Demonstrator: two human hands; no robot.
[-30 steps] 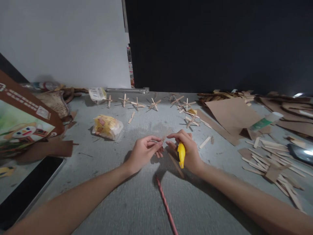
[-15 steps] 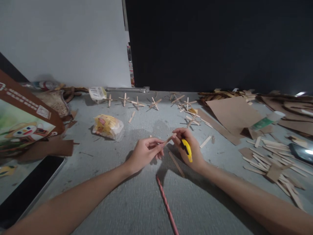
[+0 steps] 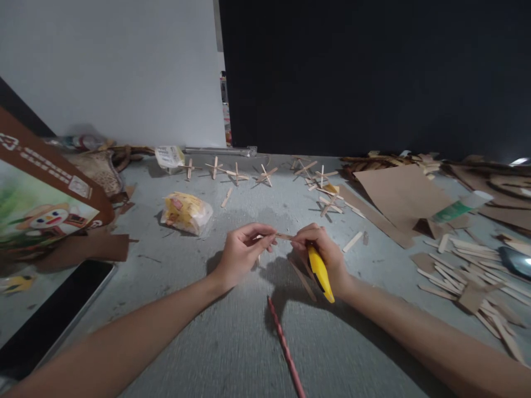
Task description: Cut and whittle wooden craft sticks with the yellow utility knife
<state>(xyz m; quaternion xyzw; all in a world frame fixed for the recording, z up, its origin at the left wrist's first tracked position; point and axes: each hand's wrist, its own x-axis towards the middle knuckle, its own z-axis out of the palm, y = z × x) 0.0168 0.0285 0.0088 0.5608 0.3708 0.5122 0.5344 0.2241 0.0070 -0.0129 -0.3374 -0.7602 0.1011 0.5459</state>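
Fingertips of my left hand (image 3: pixel 244 251) pinch one end of a small wooden craft stick (image 3: pixel 284 236). My right hand (image 3: pixel 326 254) is closed around a yellow utility knife (image 3: pixel 319 271), its thumb and fingers touching the stick's other end. The knife's blade is not visible. Below my hands, a loose craft stick (image 3: pixel 305 283) lies on the grey table, partly in shadow. Nearer to me is a thin reddish twisted rod (image 3: pixel 284 345). Behind the hands, several crossed-stick pieces (image 3: pixel 265 176) stand in a row.
A yellow plastic packet (image 3: pixel 186 213) sits left of centre. Further left are a phone (image 3: pixel 53 318) and a brown printed bag (image 3: pixel 45 199). Craft sticks (image 3: pixel 450 276) pile up at the right, near cardboard (image 3: pixel 402 193) and a green-and-white glue stick (image 3: pixel 462 207). Panels stand behind the table.
The held stick has turned from slanted to nearly level between my hands. My right hand has lowered slightly, and the knife's yellow handle shows more fully. The view has shifted a little.
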